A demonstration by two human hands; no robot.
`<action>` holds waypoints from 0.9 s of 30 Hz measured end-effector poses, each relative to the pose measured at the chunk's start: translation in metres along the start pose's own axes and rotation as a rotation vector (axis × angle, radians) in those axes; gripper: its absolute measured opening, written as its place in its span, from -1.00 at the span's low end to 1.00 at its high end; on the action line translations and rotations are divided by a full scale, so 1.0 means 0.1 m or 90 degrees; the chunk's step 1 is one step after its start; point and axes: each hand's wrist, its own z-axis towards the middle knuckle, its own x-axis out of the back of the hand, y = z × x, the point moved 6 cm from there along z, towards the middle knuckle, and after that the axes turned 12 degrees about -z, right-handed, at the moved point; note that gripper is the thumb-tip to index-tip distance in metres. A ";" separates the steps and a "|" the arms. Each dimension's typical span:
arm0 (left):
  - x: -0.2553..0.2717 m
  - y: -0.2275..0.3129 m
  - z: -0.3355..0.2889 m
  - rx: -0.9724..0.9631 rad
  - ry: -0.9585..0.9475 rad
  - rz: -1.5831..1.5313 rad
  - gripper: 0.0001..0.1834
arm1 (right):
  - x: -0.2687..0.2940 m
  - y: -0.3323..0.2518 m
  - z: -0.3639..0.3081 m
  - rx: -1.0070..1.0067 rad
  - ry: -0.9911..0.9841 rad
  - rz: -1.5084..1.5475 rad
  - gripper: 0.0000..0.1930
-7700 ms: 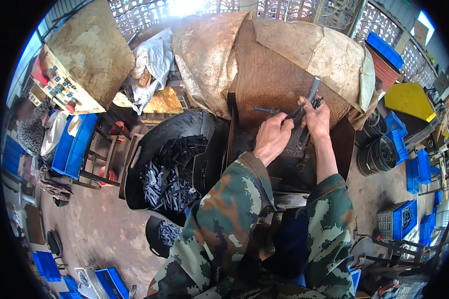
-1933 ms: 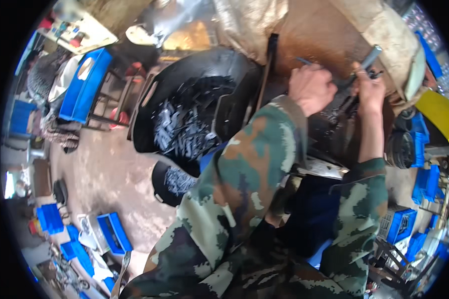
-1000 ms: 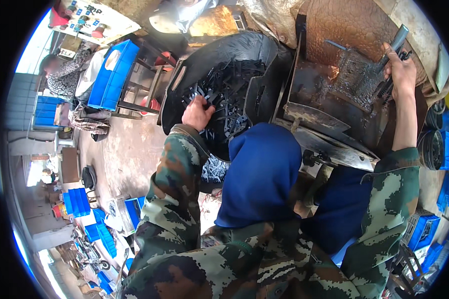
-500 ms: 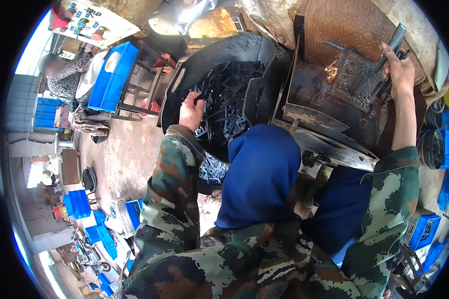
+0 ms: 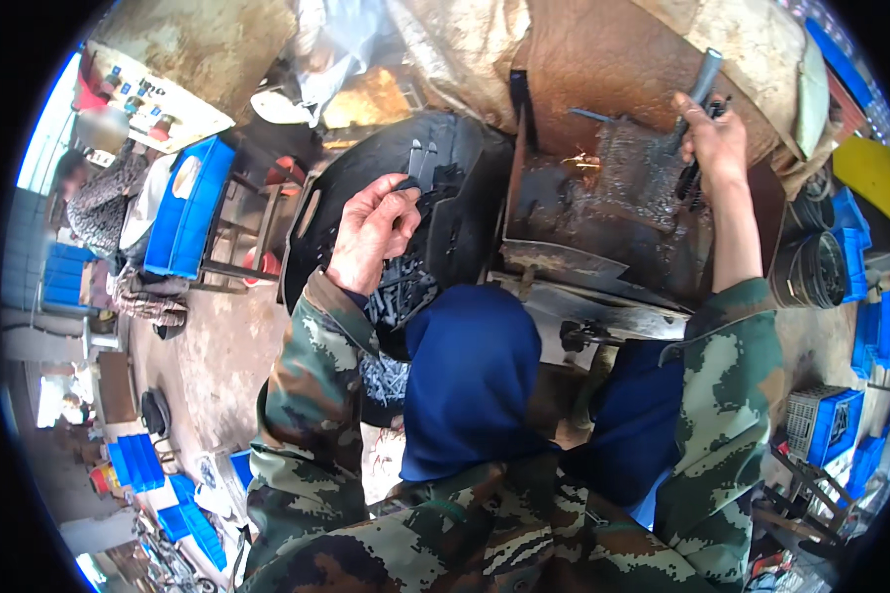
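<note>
My left hand (image 5: 374, 229) is raised above a large black tub (image 5: 307, 252), closed on small dark flat metal pieces (image 5: 422, 156). Their two pale tips stick up past my thumb and fingers. Many loose dark and grey metal strips (image 5: 400, 292) lie in the tub below. On the right, my right hand (image 5: 719, 148) is closed at a grey tube-shaped handle (image 5: 704, 77), its fingers hooked over it. Dark jagged pieces (image 5: 689, 180) show beside and below this hand; their hold is unclear. To its left are a wet, rough metal block (image 5: 633, 163) and a small orange glow (image 5: 585, 161).
A rusty metal tray edge (image 5: 564, 259) runs between the tub and the machine. At the left stand a blue bin (image 5: 190, 212) on a frame, a control panel (image 5: 143, 94) and another person (image 5: 109, 198). Dark round containers (image 5: 811, 272) stand at the right.
My left hand has risen from the strips in the tub, with small metal pieces now showing in its fingers. The view has shifted; my right hand keeps its place at the handle.
</note>
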 end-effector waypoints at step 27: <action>-2.38 -0.67 0.94 0.078 -0.103 -0.119 -0.80 | -0.01 -0.05 -0.03 -0.032 0.010 -0.006 -0.58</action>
